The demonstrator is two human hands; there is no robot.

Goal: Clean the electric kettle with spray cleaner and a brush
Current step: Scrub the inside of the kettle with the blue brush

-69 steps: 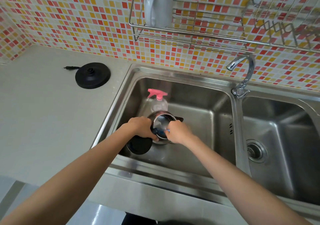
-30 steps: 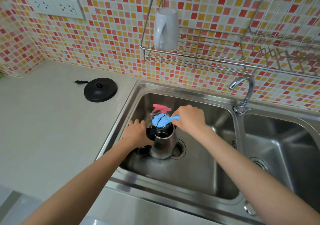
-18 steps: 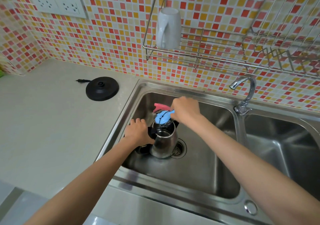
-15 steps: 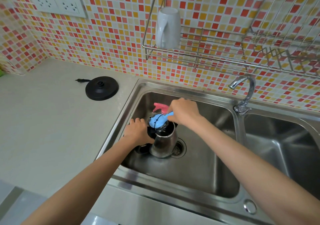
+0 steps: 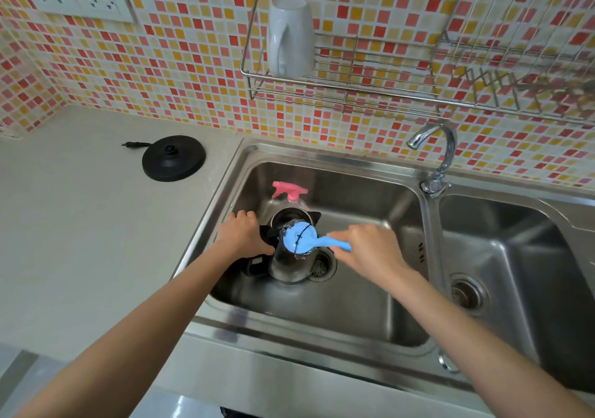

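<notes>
No readable text, label, brand or number on anything

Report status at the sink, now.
Left hand grips kettle handle, kettle upright in sink. Right hand holds blue brush, head at kettle's near rim. Spray bottle stands just behind kettle, not blocking.

Setting: home kitchen.
Landmark: double steel sink.
Above the sink: mosaic-tiled wall, wire dish rack (one mug upturned).

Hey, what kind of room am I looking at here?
Most likely a home kitchen. It has a double stainless steel sink with a tap, a wire dish rack on the mosaic-tiled wall holding a mug, and a kettle base on the counter.
</notes>
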